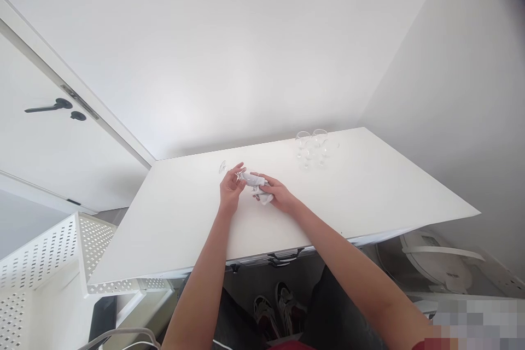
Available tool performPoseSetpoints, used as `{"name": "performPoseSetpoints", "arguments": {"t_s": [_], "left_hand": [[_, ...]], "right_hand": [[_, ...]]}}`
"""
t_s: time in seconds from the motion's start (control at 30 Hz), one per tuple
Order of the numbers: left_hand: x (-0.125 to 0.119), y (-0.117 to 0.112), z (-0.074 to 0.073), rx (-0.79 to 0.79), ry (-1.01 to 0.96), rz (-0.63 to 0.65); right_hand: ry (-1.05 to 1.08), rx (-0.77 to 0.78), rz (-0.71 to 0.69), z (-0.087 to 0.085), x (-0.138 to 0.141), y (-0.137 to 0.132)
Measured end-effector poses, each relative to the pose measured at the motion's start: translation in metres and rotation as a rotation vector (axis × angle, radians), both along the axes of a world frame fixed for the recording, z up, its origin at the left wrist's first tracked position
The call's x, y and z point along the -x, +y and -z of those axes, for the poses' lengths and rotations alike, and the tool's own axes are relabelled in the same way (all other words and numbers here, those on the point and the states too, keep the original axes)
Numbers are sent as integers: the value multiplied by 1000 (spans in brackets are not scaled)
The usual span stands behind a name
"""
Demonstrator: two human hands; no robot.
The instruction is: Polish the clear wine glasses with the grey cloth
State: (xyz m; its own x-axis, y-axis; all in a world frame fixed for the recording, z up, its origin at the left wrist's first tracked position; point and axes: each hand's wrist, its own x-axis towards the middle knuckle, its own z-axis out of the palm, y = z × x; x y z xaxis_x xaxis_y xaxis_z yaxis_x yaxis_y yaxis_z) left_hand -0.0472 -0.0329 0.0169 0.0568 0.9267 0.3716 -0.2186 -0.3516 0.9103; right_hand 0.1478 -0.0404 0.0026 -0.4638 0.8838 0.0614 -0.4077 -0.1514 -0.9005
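Over the middle of the white table, my left hand grips a clear stemmed glass that lies tilted on its side, its foot pointing to the left. My right hand is closed on a pale grey-white cloth. Part of the cloth is bunched at the bowl end of the glass, and it seems to be tucked inside the bowl. My fingers hide much of the stem and bowl.
Several clear stemmed glasses stand close together at the back right of the white table. A wall rises behind. At left are a door handle and a white perforated basket; a white appliance is low at right.
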Motion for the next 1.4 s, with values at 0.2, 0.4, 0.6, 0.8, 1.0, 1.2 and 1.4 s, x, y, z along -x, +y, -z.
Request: {"name": "performPoseSetpoints", "arguments": {"t_s": [0.2,0.4,0.6,0.8,1.0,1.2,1.4], "left_hand": [[-1,3,7,48,-53,71],[1,6,14,75,109,-73],[1,5,9,29,105,-36],[1,5,11,9,64,6],[1,8,16,80,6,-55],[2,7,13,40,-25,-17],[-3,3,9,-54,-56,-11]], "right_hand": [[29,-10,63,0,-1,1],[-261,-245,192,1,8,-1],[-143,-87,150,-1,7,-1],[95,62,10,-8,-3,0],[-62,-35,66,-7,3,-2],[63,109,-7,-10,5,-3],[225,246,-14,-3,-6,2]]}}
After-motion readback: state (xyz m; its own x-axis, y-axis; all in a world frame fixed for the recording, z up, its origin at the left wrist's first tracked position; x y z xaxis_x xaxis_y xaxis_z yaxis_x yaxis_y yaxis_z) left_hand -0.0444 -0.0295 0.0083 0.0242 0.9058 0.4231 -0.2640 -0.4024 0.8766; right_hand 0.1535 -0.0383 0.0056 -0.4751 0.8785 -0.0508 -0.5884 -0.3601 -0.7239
